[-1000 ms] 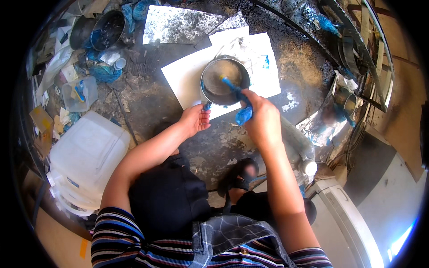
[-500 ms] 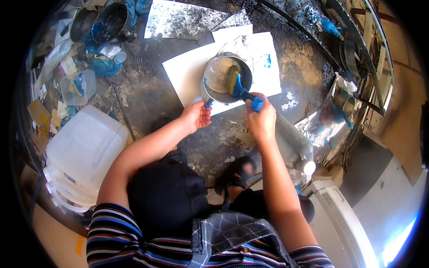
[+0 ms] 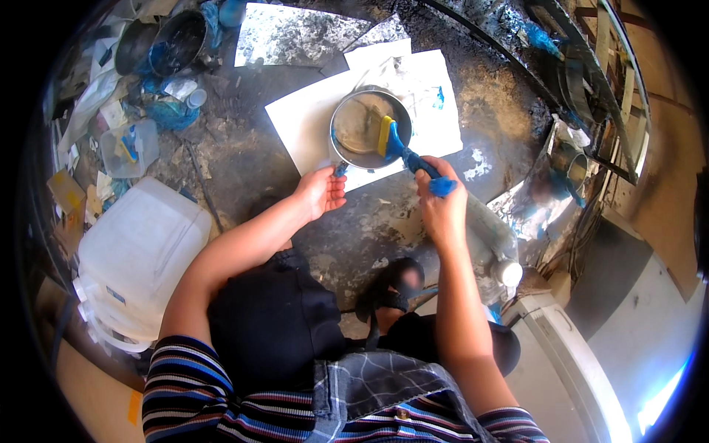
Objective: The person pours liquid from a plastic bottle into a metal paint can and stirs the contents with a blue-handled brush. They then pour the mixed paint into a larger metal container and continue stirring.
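Observation:
A round metal pot (image 3: 363,157) stands on white paper sheets (image 3: 303,118) on the floor, with a greyish-brown, liquid-looking surface inside. My left hand (image 3: 323,193) is closed at its near left side, gripping a short blue-stained piece that looks like its handle; the fingertips curl toward me. My right hand (image 3: 445,199) is wrapped around the blue-smeared handle of a paintbrush (image 3: 396,142). The brush slants over the pot's right rim, its yellow bristle end inside. A blue wad (image 3: 442,187) sits at my right fingers.
A translucent jerrycan (image 3: 144,244) lies to the left, near a clear plastic tub (image 3: 129,150). Dark buckets (image 3: 179,43) stand at the far left. Stained paper (image 3: 299,35) lies beyond the pot. Beside my right forearm is a capped bottle (image 3: 507,272), with a metal frame (image 3: 591,96) farther right.
My right hand has shifted right and a little toward me, tilting the brush lower over the rim. My left hand and the pot have moved slightly left in the picture.

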`<state>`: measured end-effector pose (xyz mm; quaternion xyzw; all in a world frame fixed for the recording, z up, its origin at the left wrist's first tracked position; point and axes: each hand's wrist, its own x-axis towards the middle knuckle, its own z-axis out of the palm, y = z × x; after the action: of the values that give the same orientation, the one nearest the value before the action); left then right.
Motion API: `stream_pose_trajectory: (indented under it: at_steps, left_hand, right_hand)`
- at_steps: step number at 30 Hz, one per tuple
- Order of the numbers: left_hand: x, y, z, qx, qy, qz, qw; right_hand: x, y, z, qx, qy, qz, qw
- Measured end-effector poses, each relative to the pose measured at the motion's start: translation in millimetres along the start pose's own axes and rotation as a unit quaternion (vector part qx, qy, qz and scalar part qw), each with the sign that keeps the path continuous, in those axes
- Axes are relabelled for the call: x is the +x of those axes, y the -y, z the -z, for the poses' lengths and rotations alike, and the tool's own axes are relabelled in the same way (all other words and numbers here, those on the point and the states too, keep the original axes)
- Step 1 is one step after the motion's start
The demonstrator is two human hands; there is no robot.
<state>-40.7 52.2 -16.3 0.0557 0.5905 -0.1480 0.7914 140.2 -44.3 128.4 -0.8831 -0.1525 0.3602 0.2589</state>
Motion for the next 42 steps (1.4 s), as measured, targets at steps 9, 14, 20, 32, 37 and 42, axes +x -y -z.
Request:
stream_pose_trajectory:
  at_steps: [9,14,20,32,37,42]
  left_hand:
    - [2,2,1,0.01,0.012,0.0,1.0]
    - [1,3,0,0.016,0.004,0.002,1.0]
    - [2,3,-1,0.022,-0.001,0.004,1.0]
    - [3,0,-1,0.03,0.003,0.014,0.999]
    - [4,1,3,0.028,0.006,0.012,1.0]
    - [5,-1,3,0.03,0.011,0.009,0.999]
  right_hand:
    - [36,27,7,-0.204,0.078,0.141,0.966]
    - [28,3,0,-0.146,0.029,0.161,0.976]
    - [20,-12,-8,-0.053,-0.006,0.082,0.995]
    - [11,-50,-38,0.095,-0.085,-0.01,0.992]
    - [5,-48,-51,0.145,-0.107,-0.051,0.982]
    - [2,-39,-58,0.187,-0.125,-0.074,0.971]
